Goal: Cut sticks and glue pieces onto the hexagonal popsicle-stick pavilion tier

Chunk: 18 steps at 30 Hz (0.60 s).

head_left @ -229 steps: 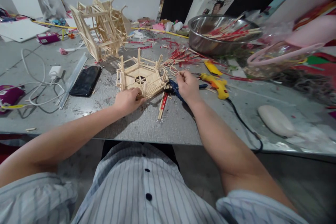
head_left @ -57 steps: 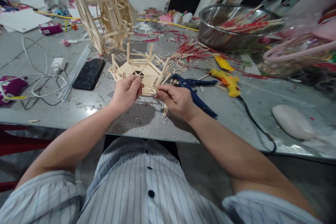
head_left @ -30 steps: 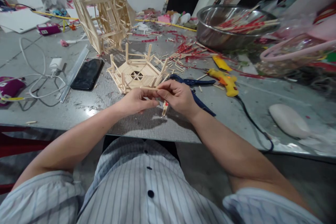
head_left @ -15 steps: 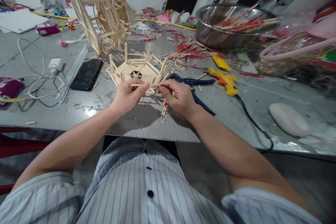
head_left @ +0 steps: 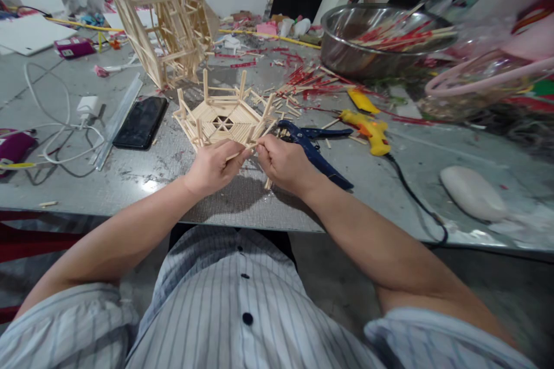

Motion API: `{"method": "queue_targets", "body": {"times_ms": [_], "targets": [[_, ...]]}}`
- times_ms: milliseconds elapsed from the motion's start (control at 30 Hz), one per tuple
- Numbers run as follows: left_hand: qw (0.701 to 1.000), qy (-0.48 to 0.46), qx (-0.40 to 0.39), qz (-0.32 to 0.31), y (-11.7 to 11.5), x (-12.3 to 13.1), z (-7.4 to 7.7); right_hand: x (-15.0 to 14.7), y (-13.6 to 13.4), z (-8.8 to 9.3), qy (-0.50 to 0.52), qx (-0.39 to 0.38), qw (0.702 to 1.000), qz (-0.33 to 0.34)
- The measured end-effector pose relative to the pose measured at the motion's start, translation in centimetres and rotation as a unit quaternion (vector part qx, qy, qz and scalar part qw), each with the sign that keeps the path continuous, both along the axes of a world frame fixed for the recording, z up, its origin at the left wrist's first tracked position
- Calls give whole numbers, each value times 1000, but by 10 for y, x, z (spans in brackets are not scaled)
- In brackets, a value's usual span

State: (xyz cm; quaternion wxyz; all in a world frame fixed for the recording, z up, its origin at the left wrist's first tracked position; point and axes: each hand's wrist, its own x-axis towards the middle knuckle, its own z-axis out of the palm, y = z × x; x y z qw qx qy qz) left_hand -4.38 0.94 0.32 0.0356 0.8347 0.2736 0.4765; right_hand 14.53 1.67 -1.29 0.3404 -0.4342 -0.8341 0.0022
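Observation:
My left hand (head_left: 216, 168) and my right hand (head_left: 285, 162) are both closed, their fingertips almost meeting. Between them they pinch a thin wooden stick (head_left: 251, 145), mostly covered by the fingers. Just beyond the hands lies a six-sided wooden stick frame (head_left: 223, 109) with short upright posts at its corners and a small dark opening in the middle; the hands hide its near edge. Below my right hand, the ends of a few short sticks (head_left: 268, 184) show. Blue-handled cutters (head_left: 311, 147) lie to the right of that hand.
Behind stands a taller wooden stick structure (head_left: 167, 29). A black phone (head_left: 141, 122) lies left, a yellow glue gun (head_left: 370, 131) right. Red-wrapped sticks (head_left: 303, 81) are scattered before a steel bowl (head_left: 346, 57). A white mouse-shaped object (head_left: 474, 193) sits near the right edge.
Both hands have turned knuckles-up around the stick, covering more of it. My left hand has shifted slightly right. The surrounding view has moved a little.

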Motion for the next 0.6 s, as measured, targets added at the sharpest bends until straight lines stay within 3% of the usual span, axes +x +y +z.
{"method": "queue_targets", "body": {"times_ms": [100,233,400,600], "targets": [[1000,16,11,-6,0,0,-1,-1,0,1,15,-14,1000,9],[992,-32,-122,-14,-3,0,5,1,-1,10,106,-83,989,69],[917,-178,-347,-85,-2,1,9,0,-3,18,252,-217,936,118],[857,-274,-405,-161,5,-1,4,4,7,13,331,-271,899,98]]}}
